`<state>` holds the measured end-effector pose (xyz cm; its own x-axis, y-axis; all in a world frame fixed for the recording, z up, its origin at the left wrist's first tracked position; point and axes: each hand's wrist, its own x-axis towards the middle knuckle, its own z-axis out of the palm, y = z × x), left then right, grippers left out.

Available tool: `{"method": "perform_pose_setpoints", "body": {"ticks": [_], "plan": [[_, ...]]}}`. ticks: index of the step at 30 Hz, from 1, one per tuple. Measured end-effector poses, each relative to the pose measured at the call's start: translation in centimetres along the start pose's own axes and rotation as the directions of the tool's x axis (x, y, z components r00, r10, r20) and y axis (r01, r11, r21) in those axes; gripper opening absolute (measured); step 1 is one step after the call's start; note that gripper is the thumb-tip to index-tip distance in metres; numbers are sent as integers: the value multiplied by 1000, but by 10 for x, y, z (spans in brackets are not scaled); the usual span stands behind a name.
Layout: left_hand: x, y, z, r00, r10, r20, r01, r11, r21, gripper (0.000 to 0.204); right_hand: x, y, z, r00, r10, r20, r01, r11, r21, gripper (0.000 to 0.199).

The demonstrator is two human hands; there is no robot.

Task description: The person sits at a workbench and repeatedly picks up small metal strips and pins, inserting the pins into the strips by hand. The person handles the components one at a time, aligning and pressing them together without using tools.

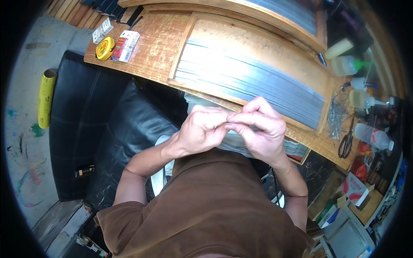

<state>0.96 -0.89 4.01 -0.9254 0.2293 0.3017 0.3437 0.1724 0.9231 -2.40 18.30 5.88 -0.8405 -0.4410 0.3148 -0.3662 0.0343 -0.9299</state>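
In front of my chest, just off the table's near edge, my left hand (pixel 202 130) and my right hand (pixel 263 129) meet at the fingertips. The left fingers are curled closed. On the right, thumb and forefinger pinch together against the left fingertips. A small greyish bit seems to show at the pinch, too small to name. Beyond my hands lies a shallow wooden frame (pixel 183 47) on the wooden table (pixel 150 38). Long thin grey strips (pixel 258 81) lie side by side within it, shining under the light. Neither hand touches the frame.
A pile of thin wire pieces (pixel 335 116) and black scissors (pixel 346 142) lie right of the frame. Several bottles, one a squeeze bottle (pixel 344 65), line the right side. A yellow tape measure (pixel 105 48) and small boxes (pixel 129 45) sit far left, above a black leather seat (pixel 81 124).
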Motion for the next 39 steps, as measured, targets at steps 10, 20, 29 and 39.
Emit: {"method": "perform_pose_setpoints", "body": {"ticks": [10, 20, 29, 39], "plan": [[-51, 2, 11, 960, -255, -114, 260, 965, 27, 5, -18, 13, 20, 967, 206, 151, -220, 972, 83, 18], [-63, -7, 10, 953, -293, -81, 290, 956, -38, 3, -23, 18, 21, 942, 268, 200, -294, 949, 115, 16], [-56, -8, 8, 964, -251, -84, 249, 968, -43, 19, -27, 16, 24, 966, 231, 112, -245, 961, 130, 23], [-51, -10, -4, 950, -300, 83, 307, 948, -81, 20, -31, 11, 16, 972, 209, 105, -217, 974, 70, 12]]}}
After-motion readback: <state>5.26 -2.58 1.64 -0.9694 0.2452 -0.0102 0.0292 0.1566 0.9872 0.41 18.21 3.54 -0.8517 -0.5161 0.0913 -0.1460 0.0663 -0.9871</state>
